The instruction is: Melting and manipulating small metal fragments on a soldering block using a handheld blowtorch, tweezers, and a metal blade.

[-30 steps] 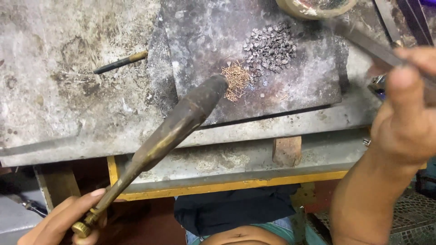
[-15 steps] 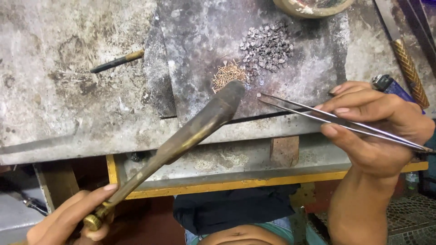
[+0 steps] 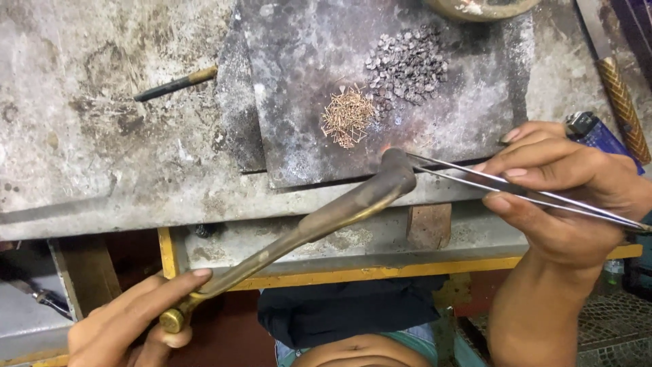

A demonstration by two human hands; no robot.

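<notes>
My left hand (image 3: 129, 323) grips the lower end of a long brass torch (image 3: 319, 221) whose nozzle points up at the near edge of a dark soldering slab (image 3: 305, 88). A faint orange glow shows just past the nozzle. My right hand (image 3: 570, 197) holds long steel tweezers (image 3: 516, 194), their tips almost meeting the torch head. On the slab lie a small heap of thin golden wire bits (image 3: 348, 117) and a heap of dark grey metal pieces (image 3: 407, 64).
A dark rod with a brass tip (image 3: 175, 84) lies on the grey worn bench at the left. A blue lighter (image 3: 598, 132) and a knurled brass handle (image 3: 621, 102) sit at the right. A bowl's rim (image 3: 479, 8) shows at the top edge.
The torch head has swung right, to the slab's near edge. My right hand came down from the upper right with the tweezers, and their tips now reach the nozzle.
</notes>
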